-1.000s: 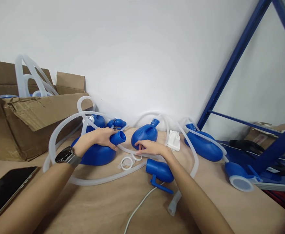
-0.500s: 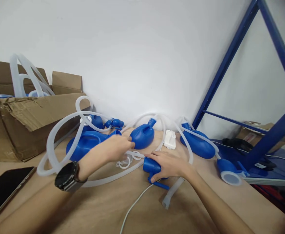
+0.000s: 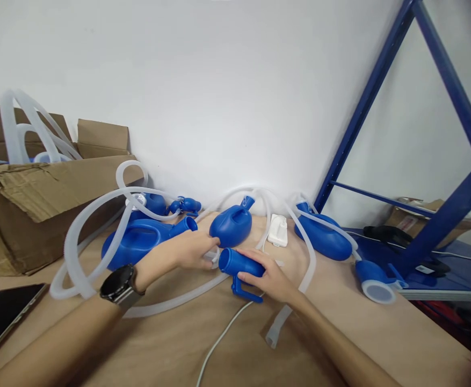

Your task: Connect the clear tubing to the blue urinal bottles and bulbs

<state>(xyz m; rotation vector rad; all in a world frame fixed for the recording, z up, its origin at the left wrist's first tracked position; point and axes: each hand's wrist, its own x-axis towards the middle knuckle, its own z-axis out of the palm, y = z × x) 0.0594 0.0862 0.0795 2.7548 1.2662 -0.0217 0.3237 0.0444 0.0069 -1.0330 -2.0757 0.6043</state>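
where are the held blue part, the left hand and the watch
held blue part (image 3: pixel 236 263): head view, on its side
left hand (image 3: pixel 191 251): head view, on its back
watch (image 3: pixel 116 282): head view, on its dark face

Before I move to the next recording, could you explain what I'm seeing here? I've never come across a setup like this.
There is no machine here: these are a person's bare hands, seen from a camera worn on the head, looking forward and down. The right hand holds a short blue tubular piece with a handle-like arm below its open end. The left hand is beside it, its fingertips at a small pale ring; whether it grips the ring is unclear. On the table lie blue bottles, looping translucent tubing and a small white object. A cardboard box with more tubing stands at the left.
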